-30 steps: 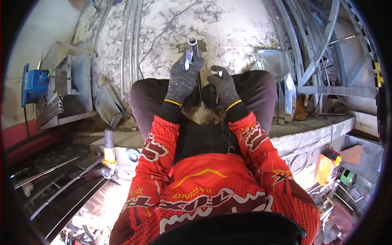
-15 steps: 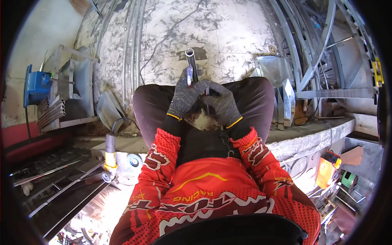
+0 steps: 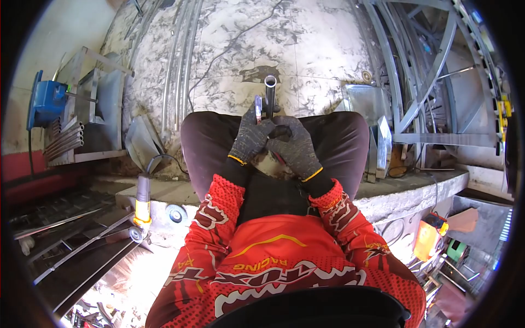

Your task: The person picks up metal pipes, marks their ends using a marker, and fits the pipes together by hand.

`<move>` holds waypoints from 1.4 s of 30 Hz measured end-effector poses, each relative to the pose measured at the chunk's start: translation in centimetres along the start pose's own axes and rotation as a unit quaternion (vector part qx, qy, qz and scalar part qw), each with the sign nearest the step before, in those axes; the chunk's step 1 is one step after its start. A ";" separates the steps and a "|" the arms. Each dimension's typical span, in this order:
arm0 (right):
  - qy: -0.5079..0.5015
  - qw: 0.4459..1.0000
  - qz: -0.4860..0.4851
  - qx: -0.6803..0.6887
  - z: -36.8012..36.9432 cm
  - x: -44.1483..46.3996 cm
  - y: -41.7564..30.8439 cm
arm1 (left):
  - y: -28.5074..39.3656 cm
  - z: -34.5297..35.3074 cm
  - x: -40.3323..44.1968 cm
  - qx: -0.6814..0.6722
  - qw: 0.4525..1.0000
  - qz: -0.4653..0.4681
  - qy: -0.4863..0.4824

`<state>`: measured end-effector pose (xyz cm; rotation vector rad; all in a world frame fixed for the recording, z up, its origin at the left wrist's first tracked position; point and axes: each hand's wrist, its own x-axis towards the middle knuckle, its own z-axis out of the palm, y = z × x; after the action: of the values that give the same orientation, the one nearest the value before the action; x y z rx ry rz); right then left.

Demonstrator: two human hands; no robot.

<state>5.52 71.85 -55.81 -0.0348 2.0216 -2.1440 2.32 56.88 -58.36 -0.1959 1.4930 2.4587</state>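
Between my knees, a round metal tube [image 3: 270, 97] points away from me, its open end uppermost. My left hand [image 3: 250, 138], in a dark knit glove, is closed around the tube's near part. Beside the tube, at the left fingers, a small bluish-white piece [image 3: 258, 105] sticks up; its kind is unclear. My right hand [image 3: 295, 143], gloved alike, is closed close against the left one. Its curled fingers are at a dark rounded object [image 3: 281, 132], mostly hidden. A thin reddish part shows under the right palm.
An angle grinder [image 3: 142, 210] rests at the left by the concrete ledge [image 3: 407, 192], near a loose disc [image 3: 176, 213]. Long pipes [image 3: 176, 71] lie on the floor. A blue vise-like tool [image 3: 48, 108] stands left. Metal frames [image 3: 426, 82] lean right, beside sheet-metal pieces [image 3: 365, 104].
The tube has shifted right and slightly nearer to me. My right hand has turned, and a dark object now shows at its fingers. The view has tilted slightly.
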 end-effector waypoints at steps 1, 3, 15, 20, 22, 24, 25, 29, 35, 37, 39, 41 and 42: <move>0.000 1.000 0.002 -0.003 -0.1 0.1 0.2 | 0.2 0.0 -0.2 0.102 0.994 0.047 -0.012; 0.032 0.997 -0.058 -0.051 -0.5 0.5 0.6 | 0.0 0.0 -0.4 0.200 0.975 0.090 -0.022; 0.028 0.938 -0.037 -0.342 2.3 2.7 -4.8 | -2.2 -0.4 0.2 -0.044 0.999 0.003 -0.019; 0.000 0.923 -0.019 -0.384 2.1 2.5 -3.6 | -3.2 -0.7 -0.3 0.098 0.993 0.060 -0.033; 0.017 0.930 -0.052 -0.364 2.0 2.3 -2.7 | -3.1 -0.7 -0.6 0.102 0.993 0.049 -0.043; 0.035 0.935 -0.085 -0.342 2.1 2.1 -2.3 | -3.0 -0.9 -0.5 0.295 0.950 0.089 -0.046; 0.050 0.932 -0.132 -0.334 2.2 2.0 -2.5 | -2.4 -0.5 -0.8 0.296 0.950 0.089 -0.046; 0.082 0.917 -0.257 -0.294 1.8 2.1 -3.2 | -2.0 0.1 -0.9 0.105 0.992 0.059 -0.026; 0.134 0.978 -0.160 -0.021 -1.2 2.2 -6.8 | 1.1 0.3 -2.9 0.220 0.975 0.036 -0.005; 0.097 0.972 -0.047 0.208 -2.8 2.3 -7.2 | 1.3 0.6 -2.9 0.206 0.978 0.036 0.000; 0.094 0.969 -0.009 0.228 -3.7 2.6 -6.6 | 0.7 0.6 -2.8 0.183 0.982 0.042 0.031; 0.051 0.956 0.034 0.288 -4.2 3.0 -5.4 | 0.8 0.0 -2.5 0.171 0.983 0.030 0.065; 0.049 0.956 0.034 0.288 -4.4 3.4 -4.5 | 1.2 -0.7 -2.3 0.172 0.982 0.031 0.066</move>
<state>0.98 75.90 -52.00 0.2244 1.3375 -2.6390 4.14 55.39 -57.09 -0.2512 1.9771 2.2221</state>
